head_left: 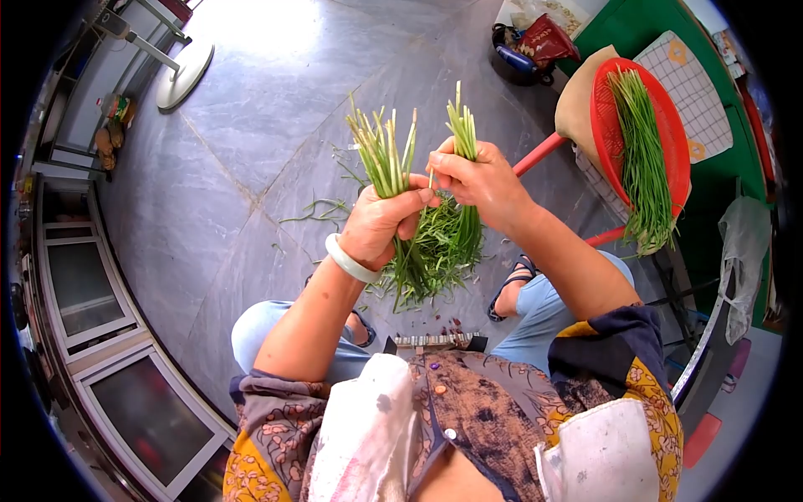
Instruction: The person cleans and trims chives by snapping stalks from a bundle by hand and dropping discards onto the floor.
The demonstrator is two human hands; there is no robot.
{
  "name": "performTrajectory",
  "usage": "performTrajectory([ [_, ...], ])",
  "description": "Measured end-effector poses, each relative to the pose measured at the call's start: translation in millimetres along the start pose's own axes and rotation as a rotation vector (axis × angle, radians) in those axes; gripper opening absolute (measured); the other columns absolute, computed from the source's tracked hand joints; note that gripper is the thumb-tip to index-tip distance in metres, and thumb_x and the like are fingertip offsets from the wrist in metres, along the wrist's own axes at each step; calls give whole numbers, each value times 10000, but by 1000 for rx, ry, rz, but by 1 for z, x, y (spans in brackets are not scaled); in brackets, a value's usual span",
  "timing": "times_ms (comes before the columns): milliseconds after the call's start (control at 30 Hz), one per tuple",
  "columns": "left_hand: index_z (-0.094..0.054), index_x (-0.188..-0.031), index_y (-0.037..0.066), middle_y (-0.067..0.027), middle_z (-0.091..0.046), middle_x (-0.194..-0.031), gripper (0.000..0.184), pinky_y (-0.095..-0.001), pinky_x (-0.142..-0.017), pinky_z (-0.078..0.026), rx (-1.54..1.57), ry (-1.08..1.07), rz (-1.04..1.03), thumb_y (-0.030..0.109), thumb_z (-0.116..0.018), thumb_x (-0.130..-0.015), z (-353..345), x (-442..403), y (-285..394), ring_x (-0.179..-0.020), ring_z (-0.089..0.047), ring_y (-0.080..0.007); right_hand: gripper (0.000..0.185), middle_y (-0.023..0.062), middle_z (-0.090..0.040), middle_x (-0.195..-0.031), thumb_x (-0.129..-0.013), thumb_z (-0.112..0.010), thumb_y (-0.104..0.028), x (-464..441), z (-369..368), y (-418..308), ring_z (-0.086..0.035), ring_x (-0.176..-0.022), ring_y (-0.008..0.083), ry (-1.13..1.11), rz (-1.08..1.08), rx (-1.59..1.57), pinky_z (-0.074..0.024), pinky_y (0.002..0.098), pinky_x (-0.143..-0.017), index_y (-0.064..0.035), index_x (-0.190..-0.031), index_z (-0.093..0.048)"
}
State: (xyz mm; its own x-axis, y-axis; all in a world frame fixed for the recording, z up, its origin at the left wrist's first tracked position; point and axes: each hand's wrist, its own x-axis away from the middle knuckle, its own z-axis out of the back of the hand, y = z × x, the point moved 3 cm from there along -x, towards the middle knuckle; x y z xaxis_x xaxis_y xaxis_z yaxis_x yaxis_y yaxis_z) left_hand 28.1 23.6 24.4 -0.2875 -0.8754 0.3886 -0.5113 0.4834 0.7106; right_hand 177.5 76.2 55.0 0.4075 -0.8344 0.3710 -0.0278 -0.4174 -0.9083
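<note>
My left hand [378,219], with a pale bangle on its wrist, is closed around a thick bunch of garlic chives [386,151], pale stem ends up and green leaves hanging down. Close beside it, my right hand [481,186] grips a smaller bunch of garlic chives [461,125]. The right thumb and finger pinch near a single short stem beside the left fingertips. Beneath both hands a loose pile of green trimmings [447,243] lies on the floor, partly hidden by the hanging leaves.
On the right, a red colander [600,109] on a stool holds more garlic chives [644,167]. A dark pot [514,67] with packets stands behind. A fan base [186,75] is at upper left, with glass-fronted cabinets [150,410] along the left. My sandalled feet flank the pile.
</note>
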Motion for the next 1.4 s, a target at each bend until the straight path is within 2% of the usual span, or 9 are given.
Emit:
performTrajectory([
  [367,-645,-1005,17,-17,-634,-782,194,-194,-446,-316,-32,-16,-43,175,-572,-919,4,-2,-4,-457,-406,-46,168,-25,-552,-655,-883,-599,-182,3,-11,2,-456,-548,41,-61,14,26,-334,208,-479,-66,-764,-624],
  [467,-639,-1006,16,-28,-643,-792,186,-192,-440,-309,-8,-1,-13,166,-580,-914,3,0,-1,-457,-406,-46,175,-21,-559,-662,-886,-599,-191,0,-2,0,-448,-545,44,24,0,5,-337,210,-481,-60,-773,-629],
  [567,-647,-993,14,-64,-668,-804,166,-199,-439,-315,-25,-9,-4,131,-615,-879,2,2,1,-471,-429,-56,153,-27,-532,-680,-906,-580,-189,-2,5,-3,-383,-503,21,-3,26,31,-252,183,-437,-63,-825,-612],
  [667,-651,-982,13,-81,-680,-808,159,-202,-442,-321,-41,-23,15,106,-639,-854,4,3,1,-480,-446,-61,152,-24,-537,-690,-903,-580,-188,-2,7,-4,-375,-503,15,-8,32,34,-243,188,-428,-52,-849,-621],
  [767,-649,-972,15,-77,-678,-801,153,-201,-444,-323,-58,4,19,103,-645,-847,4,3,0,-479,-445,-62,161,-41,-535,-649,-873,-604,-194,0,5,-4,-420,-533,34,25,10,9,-326,204,-478,-47,-824,-645],
  [867,-630,-964,31,-61,-665,-781,133,-203,-434,-322,-32,31,-2,103,-643,-853,5,2,0,-462,-436,-64,132,-34,-572,-686,-870,-591,-159,0,4,-1,-439,-558,30,-93,-6,3,-329,205,-487,-40,-853,-647],
  [1067,-619,-963,44,-55,-662,-770,116,-201,-432,-327,-9,55,-20,95,-641,-861,8,1,-2,-455,-440,-68,111,-12,-623,-772,-851,-602,-142,6,-5,6,-485,-626,28,-149,-11,4,-334,190,-493,-43,-885,-641],
  [1267,-625,-964,41,-55,-665,-773,118,-199,-433,-325,-64,44,-18,92,-647,-860,7,1,-2,-456,-440,-69,84,-41,-569,-731,-850,-601,-133,6,-3,15,-466,-602,26,-92,-58,-132,-326,187,-486,-56,-873,-626],
  [1400,-640,-949,30,-60,-672,-781,132,-196,-450,-330,-74,38,-7,94,-658,-835,4,1,0,-486,-453,-65,43,-63,-455,-631,-859,-596,-98,7,-7,9,-370,-511,23,-29,-23,-93,-260,203,-459,-66,-886,-586],
])
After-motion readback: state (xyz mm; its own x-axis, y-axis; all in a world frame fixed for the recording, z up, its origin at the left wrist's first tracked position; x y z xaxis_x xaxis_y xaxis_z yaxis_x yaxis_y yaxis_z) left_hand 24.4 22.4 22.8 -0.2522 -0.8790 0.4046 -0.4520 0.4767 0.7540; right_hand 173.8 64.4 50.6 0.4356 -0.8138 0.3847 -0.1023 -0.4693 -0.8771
